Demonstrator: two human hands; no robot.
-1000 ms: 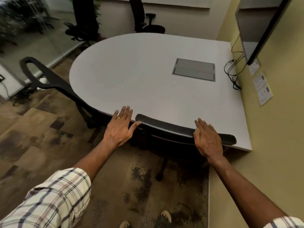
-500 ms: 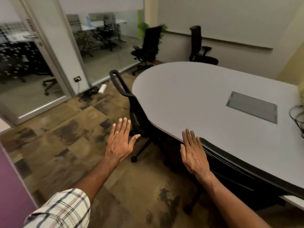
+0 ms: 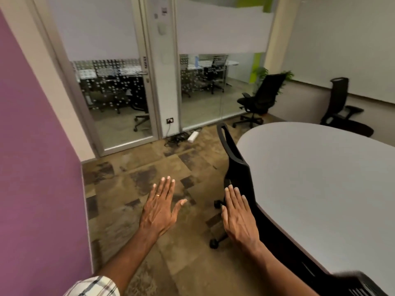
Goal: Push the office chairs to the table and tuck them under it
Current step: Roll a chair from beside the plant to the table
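A grey rounded table (image 3: 320, 178) fills the right side. One black office chair (image 3: 236, 167) is tucked against its left edge, backrest upright. A second chair's mesh backrest top (image 3: 361, 283) shows at the bottom right, against the table's near edge. Two more black chairs stand away from the table: one by the glass wall (image 3: 259, 101), one by the far wall (image 3: 342, 107). My left hand (image 3: 159, 210) hovers flat over the carpet, fingers apart, holding nothing. My right hand (image 3: 237, 214) is also flat and empty, just left of the tucked chair.
A purple wall (image 3: 36, 167) stands close on the left. A glass door and glass partition (image 3: 119, 92) close off the room ahead. A white power strip with cables (image 3: 192, 136) lies on the carpet by the partition. Patterned carpet (image 3: 139, 167) lies between me and the door.
Both hands have come off the near chair's backrest and hang open in the air. The view has swung left, from the table toward the glass door and purple wall.
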